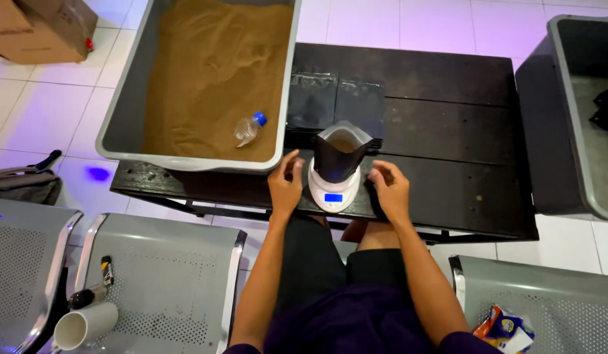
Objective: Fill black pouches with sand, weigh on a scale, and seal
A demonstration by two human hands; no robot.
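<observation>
A black stand-up pouch (340,154) with its mouth open and brown powder inside stands on a small white round scale (333,193) with a lit blue display. The scale rests near the front edge of a dark wooden table (448,131). My left hand (285,183) hovers just left of the scale, fingers apart and holding nothing. Just right of the scale, my right hand (390,189) is likewise spread and empty. Neither hand clearly touches the pouch.
A large grey tub (127,98) of brown powder with a cut plastic bottle scoop (248,128) sits at left. Flat black pouches (333,101) lie behind the scale. Another grey tub (569,118) stands right. Metal seats hold a white mug (84,324) and a snack packet (507,330).
</observation>
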